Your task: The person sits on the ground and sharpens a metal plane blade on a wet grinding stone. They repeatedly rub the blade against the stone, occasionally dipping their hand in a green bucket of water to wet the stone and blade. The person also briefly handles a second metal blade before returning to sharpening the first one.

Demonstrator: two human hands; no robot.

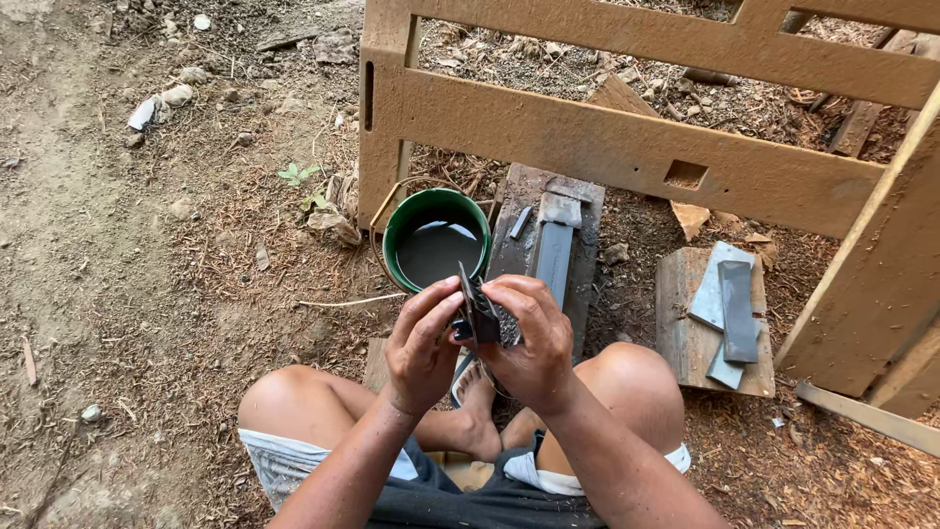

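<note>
I see a brown wooden frame [627,147] standing on the dirt ground [117,294], with a wet plank [548,245] carrying a grey stone [554,257] ahead of my knees. A green bucket [436,240] of murky water sits just left of it. Further right, a board [685,323] holds more stones [734,309]. My left hand [421,348] and right hand [534,343] both have fingers clenched on a dark blade [480,313], held above my foot. I judge a firm two-sided pinch, fingertips off the edge, works best.
</note>
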